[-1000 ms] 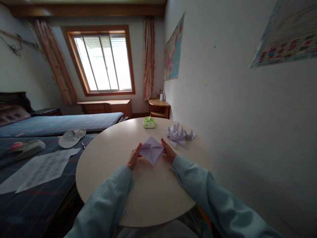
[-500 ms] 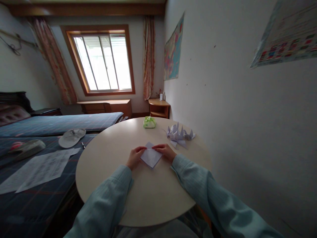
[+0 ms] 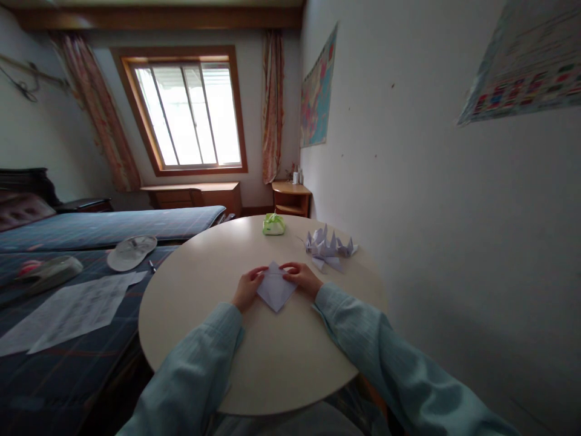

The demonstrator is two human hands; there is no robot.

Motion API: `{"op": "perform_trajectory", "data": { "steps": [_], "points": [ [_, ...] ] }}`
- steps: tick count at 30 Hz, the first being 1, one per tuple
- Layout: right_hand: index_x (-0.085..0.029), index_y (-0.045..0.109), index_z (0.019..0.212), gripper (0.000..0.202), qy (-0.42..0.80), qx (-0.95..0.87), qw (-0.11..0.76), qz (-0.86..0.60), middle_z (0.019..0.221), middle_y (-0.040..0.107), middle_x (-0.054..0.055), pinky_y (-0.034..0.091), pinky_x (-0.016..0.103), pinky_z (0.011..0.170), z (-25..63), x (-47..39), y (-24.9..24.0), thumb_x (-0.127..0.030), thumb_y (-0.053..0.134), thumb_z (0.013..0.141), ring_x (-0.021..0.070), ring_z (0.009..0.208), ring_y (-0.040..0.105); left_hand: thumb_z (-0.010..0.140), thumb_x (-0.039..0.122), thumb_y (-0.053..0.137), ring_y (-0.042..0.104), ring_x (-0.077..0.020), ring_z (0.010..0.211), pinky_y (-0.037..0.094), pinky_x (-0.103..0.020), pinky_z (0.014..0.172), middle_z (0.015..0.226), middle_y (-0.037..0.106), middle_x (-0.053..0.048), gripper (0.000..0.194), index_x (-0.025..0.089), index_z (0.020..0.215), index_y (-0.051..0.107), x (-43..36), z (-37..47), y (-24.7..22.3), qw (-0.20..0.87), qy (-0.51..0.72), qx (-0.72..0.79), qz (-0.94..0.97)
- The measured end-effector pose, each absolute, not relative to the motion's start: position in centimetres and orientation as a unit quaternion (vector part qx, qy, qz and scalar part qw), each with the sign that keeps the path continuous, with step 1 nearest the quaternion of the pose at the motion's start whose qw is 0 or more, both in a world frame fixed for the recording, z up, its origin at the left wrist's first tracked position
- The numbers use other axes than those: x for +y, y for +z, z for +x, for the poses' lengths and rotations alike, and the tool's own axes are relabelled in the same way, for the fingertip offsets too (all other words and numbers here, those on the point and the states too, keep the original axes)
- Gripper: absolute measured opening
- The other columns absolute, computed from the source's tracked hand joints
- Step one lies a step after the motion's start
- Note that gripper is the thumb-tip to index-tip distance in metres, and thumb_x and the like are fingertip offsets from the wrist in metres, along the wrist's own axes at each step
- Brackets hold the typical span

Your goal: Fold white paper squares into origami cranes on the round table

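A folded sheet of white paper lies diamond-shaped on the round table, one corner toward me. My left hand grips its left upper edge between thumb and fingers. On the opposite upper edge, my right hand pinches the paper, fingers bent near the top corner. Just beyond the right hand sits a cluster of folded paper cranes, with some loose-looking paper pieces in front of it.
A green and white tissue pack stands at the table's far side. To the left, a bed holds paper sheets, a pale cap-like item and a pen. The wall rises close on the right.
The paper has shifted slightly toward me. My fingers have moved a little apart, and more of the paper's top corner shows between them.
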State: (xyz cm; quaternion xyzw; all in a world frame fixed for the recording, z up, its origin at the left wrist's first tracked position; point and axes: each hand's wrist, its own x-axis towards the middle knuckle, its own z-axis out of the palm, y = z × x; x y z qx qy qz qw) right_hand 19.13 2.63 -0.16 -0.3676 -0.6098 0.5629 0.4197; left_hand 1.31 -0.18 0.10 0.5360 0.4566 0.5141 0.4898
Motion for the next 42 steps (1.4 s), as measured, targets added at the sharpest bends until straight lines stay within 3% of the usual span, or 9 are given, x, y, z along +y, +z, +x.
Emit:
{"op": "perform_trajectory", "data": {
  "steps": [6,10,14,18,24,29,34,42],
  "points": [
    [-0.015,0.059,0.088,0.034,0.457,-0.675,0.411,-0.407,0.069,0.062,0.001,0.040,0.023,0.056,19.3,2.4,-0.1,-0.023,0.062,0.055,0.0109,0.059,0.053,0.064,0.026,0.052,0.049,-0.0114,0.054,0.036,-0.021,0.051,0.060,0.058,0.000,0.032,0.019,0.094,0.062,-0.3,0.8,0.1,0.311,0.440,0.550,0.638],
    [-0.018,0.063,0.083,0.025,0.283,-0.765,0.369,-0.446,0.069,0.061,0.001,0.040,0.025,0.062,19.2,2.2,0.1,-0.016,0.057,0.059,0.0119,0.062,0.051,0.068,0.018,0.048,0.053,-0.0170,0.077,0.040,-0.027,0.071,0.082,0.060,-0.004,0.028,0.023,0.090,0.063,-0.7,0.8,0.1,0.173,0.355,0.578,0.715],
    [-0.018,0.064,0.080,0.024,0.192,-0.796,0.353,-0.452,0.078,0.060,0.004,0.040,0.027,0.069,19.2,2.1,0.2,-0.012,0.057,0.058,0.0141,0.071,0.051,0.068,0.008,0.041,0.046,-0.0193,0.099,0.036,-0.031,0.086,0.106,0.053,-0.006,0.036,0.023,0.094,0.061,-1.0,1.1,-0.1,0.079,0.290,0.552,0.778],
    [-0.020,0.065,0.081,0.025,0.192,-0.818,0.344,-0.420,0.087,0.061,0.004,0.038,0.029,0.080,19.1,2.1,0.1,-0.010,0.054,0.061,0.0161,0.083,0.053,0.067,0.001,0.035,0.041,-0.0173,0.108,0.031,-0.032,0.093,0.116,0.050,-0.002,0.048,0.024,0.103,0.057,-0.9,1.4,-0.4,0.095,0.256,0.471,0.839],
    [-0.022,0.065,0.081,0.029,0.213,-0.826,0.333,-0.402,0.091,0.064,0.001,0.037,0.029,0.085,19.1,1.9,0.2,-0.007,0.049,0.063,0.0159,0.088,0.055,0.070,0.007,0.033,0.038,-0.0157,0.112,0.027,-0.032,0.097,0.119,0.048,-0.003,0.046,0.020,0.111,0.049,-0.7,1.8,-0.9,0.106,0.232,0.462,0.849],
    [-0.023,0.066,0.080,0.029,0.227,-0.828,0.338,-0.386,0.089,0.065,0.000,0.038,0.030,0.085,19.1,1.6,0.6,-0.009,0.049,0.063,0.0157,0.088,0.055,0.069,0.011,0.036,0.037,-0.0166,0.112,0.027,-0.033,0.096,0.121,0.046,-0.003,0.040,0.020,0.106,0.049,-1.1,2.1,-0.2,0.092,0.210,0.489,0.842],
    [-0.023,0.066,0.075,0.026,0.252,-0.821,0.344,-0.380,0.085,0.066,0.000,0.037,0.033,0.088,19.0,1.6,0.5,-0.009,0.050,0.061,0.0159,0.088,0.056,0.071,0.015,0.038,0.044,-0.0175,0.103,0.032,-0.030,0.090,0.103,0.055,-0.007,0.031,0.017,0.099,0.051,-1.5,2.3,0.7,0.068,0.215,0.504,0.834],
    [-0.022,0.067,0.073,0.023,0.254,-0.823,0.347,-0.372,0.085,0.066,0.001,0.036,0.033,0.088,18.9,1.5,0.5,-0.010,0.050,0.062,0.0165,0.090,0.055,0.071,0.017,0.039,0.037,-0.0185,0.113,0.027,-0.033,0.095,0.116,0.049,-0.006,0.032,0.020,0.102,0.048,-1.2,2.1,-0.2,0.065,0.217,0.509,0.831]
  ]
}}
